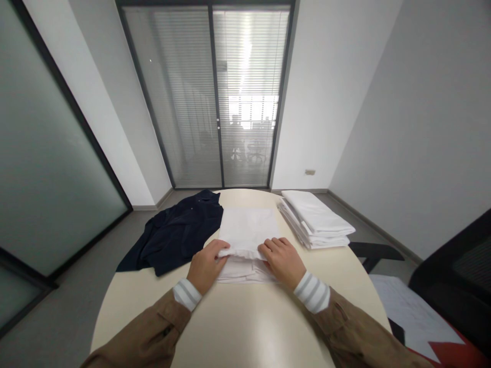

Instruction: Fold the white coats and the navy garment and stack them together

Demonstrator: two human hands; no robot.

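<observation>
A white cloth (249, 227) lies partly folded in the middle of the cream oval table (245, 327). My left hand (206, 266) grips its near left edge, fingers curled over the lifted fold. On the near right edge my right hand (283, 260) pinches the same fold. The fold is raised slightly above the lower layers of cloth. Both my sleeves are brown with striped white cuffs.
A dark navy jacket (174, 235) sprawls over the table's far left edge. A stack of folded white cloths (316, 217) sits at the far right. A black chair (452, 276) stands to the right, with papers (410, 312) beside it. Glass doors with blinds are beyond.
</observation>
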